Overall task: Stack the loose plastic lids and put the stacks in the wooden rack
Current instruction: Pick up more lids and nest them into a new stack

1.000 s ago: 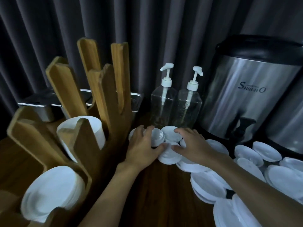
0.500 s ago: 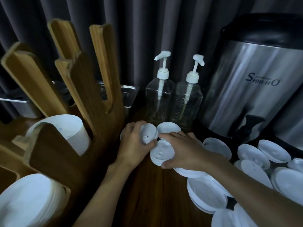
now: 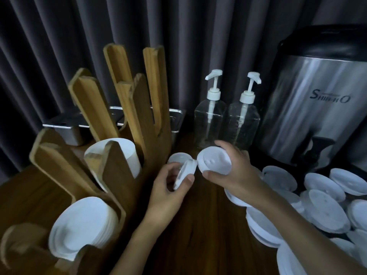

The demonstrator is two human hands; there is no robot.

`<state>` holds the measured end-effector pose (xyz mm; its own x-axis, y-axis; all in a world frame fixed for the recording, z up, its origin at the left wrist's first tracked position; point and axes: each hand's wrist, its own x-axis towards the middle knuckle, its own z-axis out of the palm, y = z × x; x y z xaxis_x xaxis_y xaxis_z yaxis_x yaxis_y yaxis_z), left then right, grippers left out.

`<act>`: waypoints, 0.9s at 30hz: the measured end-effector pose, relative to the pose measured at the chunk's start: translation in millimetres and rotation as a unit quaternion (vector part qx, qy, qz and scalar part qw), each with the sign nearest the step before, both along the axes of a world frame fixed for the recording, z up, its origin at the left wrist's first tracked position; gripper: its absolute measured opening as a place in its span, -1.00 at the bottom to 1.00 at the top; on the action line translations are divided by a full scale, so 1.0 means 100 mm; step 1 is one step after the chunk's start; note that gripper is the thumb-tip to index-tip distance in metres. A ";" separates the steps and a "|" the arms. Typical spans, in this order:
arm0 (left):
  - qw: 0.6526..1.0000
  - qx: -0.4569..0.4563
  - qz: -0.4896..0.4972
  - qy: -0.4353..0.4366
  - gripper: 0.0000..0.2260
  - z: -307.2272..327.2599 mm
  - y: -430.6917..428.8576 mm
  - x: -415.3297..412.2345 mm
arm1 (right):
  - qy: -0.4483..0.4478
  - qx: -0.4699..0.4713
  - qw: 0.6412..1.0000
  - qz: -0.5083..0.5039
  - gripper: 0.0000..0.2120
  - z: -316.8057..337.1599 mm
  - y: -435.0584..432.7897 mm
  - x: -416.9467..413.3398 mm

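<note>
Both lids have come up off the dark wooden desk point(image 3: 198, 225) since a moment ago, when my hands were still pressed down among them. My left hand point(image 3: 170, 187) now grasps a small round white plastic lid point(image 3: 184, 172) tilted nearly on edge, thumb across its near face and fingers point(image 3: 172, 169) curled behind it. My right hand point(image 3: 234, 171) grasps a second round white plastic lid point(image 3: 215, 162), its embossed top turned toward me, thumb under the lower rim and fingers over the top edge. The two lids' rims all but touch between my hands. Just behind the left-hand lid another small white lid point(image 3: 178, 157) lies flat on the desk. Loose white lids point(image 3: 325, 207) lie heaped to my right, below the steel drink dispenser point(image 3: 317, 108). To my left the slotted wooden rack point(image 3: 119, 171) holds a stack of white lids point(image 3: 83, 227) in its near slot and another white stack point(image 3: 121, 153) further back. Two clear pump bottles point(image 3: 226, 120) stand behind my hands.
</note>
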<state>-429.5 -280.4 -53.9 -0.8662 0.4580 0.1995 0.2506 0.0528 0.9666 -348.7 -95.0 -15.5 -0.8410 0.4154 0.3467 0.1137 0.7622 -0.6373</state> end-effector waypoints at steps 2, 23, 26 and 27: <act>0.999 0.017 -0.009 -0.046 -0.72 -0.02 -0.09 0.04 | 0.047 -0.100 0.994 0.004 -0.21 -0.04 -0.20 0.06; 0.982 0.114 -0.102 -0.108 -0.54 -0.19 -0.01 0.07 | 0.198 -0.470 0.859 0.048 -0.53 -0.62 -0.66 0.06; 0.980 0.123 -0.108 -0.108 -0.48 -0.17 -0.01 0.09 | 0.171 -0.460 0.867 0.081 -0.54 -0.63 -0.64 0.08; 0.980 0.126 -0.109 -0.109 -0.46 -0.17 -0.01 0.09 | 0.162 -0.454 0.871 0.095 -0.57 -0.62 -0.64 0.08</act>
<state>-420.6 -281.9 -71.1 -0.7874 0.5978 0.1503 0.0146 -0.2256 0.9741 -340.5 -159.2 -77.9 -0.8436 0.5062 0.1791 -0.2570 -0.0877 -0.9624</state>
